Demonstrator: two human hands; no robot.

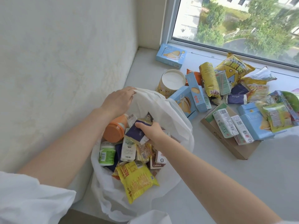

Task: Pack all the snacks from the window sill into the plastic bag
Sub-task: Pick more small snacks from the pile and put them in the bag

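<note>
Purple packet [136,132]: inside plastic bag [171,113] mouth, long axis tilted, upper end toward window.
Right hand [151,131]: palm down, fingers curled around packet.
Left hand [118,101]: pinching bag rim, holding it up.

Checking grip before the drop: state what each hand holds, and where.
Left hand grips the white plastic bag by its rim. Right hand holds a dark purple snack packet by its right end.

Bright, soft daylight enters through the window [234,21], up and to the right of the right hand's [152,132] grip. Shadows are faint and diffuse. The window sill [226,175] looks pale, perhaps slightly overexposed. Wide-angle distortion bends the frame edges. Detail is a little soft; small print on the packets stays unreadable.
</note>
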